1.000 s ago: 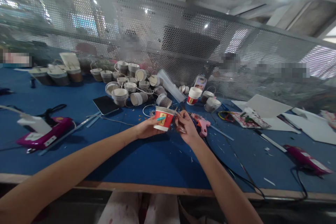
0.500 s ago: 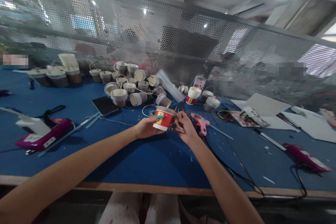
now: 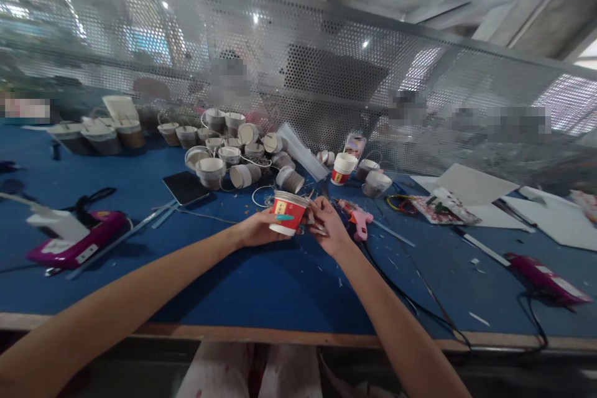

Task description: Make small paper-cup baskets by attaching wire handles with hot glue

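My left hand (image 3: pixel 259 229) is wrapped round a small red paper cup (image 3: pixel 288 212) with a white rim, held just above the blue table (image 3: pixel 261 280). My right hand (image 3: pixel 328 224) is closed right beside the cup, its fingertips pinched at the cup's right side on something too small to make out. A pink glue gun (image 3: pixel 359 221) lies just right of my right hand. Behind the cup sits a heap of grey-wrapped cups with wire handles (image 3: pixel 236 152).
A dark phone (image 3: pixel 185 186) lies left of the cups. A magenta tool (image 3: pixel 77 241) sits at the left, another (image 3: pixel 543 273) at the right with a black cord. White sheets (image 3: pixel 471 189) lie far right. A perforated metal screen (image 3: pixel 298 81) backs the table; people sit behind it.
The red cup has sunk slightly in my left hand and tilted a little; both hands stay together at the same spot.
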Motion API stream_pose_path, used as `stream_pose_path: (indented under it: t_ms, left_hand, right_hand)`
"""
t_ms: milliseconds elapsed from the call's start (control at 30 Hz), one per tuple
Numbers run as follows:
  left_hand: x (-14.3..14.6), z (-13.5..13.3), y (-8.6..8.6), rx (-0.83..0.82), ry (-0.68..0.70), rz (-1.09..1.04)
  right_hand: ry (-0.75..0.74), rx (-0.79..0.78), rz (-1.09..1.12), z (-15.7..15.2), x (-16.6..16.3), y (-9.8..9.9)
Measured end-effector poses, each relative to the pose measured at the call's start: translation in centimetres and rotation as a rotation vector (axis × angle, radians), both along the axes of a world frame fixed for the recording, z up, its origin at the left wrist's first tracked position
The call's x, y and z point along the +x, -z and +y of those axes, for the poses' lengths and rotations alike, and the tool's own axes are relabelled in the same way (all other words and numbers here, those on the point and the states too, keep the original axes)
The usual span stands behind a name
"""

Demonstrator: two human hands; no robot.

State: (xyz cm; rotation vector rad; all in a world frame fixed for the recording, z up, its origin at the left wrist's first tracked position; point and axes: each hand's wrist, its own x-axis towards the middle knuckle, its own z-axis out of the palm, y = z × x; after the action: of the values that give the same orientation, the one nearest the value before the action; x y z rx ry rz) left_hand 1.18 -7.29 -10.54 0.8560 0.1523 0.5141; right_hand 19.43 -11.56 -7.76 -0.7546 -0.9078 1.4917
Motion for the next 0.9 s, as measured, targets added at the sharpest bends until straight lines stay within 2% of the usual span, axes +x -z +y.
stream_pose_path:
  t_ms: [400,533,633,767,833,900]
  left_hand:
    - [-0.4,0.1,-0.1,-0.062,0.064,-0.018]
    - [-0.4,0.4,0.1,-0.096,0.002,-0.016]
    - [-0.5,1.0,0.4,-0.118,-0.106,-0.003]
    - [-0.7,1.6,0.5,-0.152,-0.198,0.034]
    - [-0.8,1.7,0.3,-0.160,-0.224,0.045]
    - [-0.8,1.6,0.2,-0.153,-0.249,0.054]
  right_hand:
    - [-0.023,0.050,0.004,0.0,-0.3,0.0]
    - [0.006,-0.018,0.032,0.1,-0.1,-0.1]
    - [0.128,-0.100,0.063,0.4,0.1,0.1]
    - [0.336,-0.045,-0.014,1.1,0.3,0.7]
    - [0.486,0.004,-0.271,1.1,0.5,0.9]
    - [0.722,0.058,-0.708,0.9,1.0,1.0]
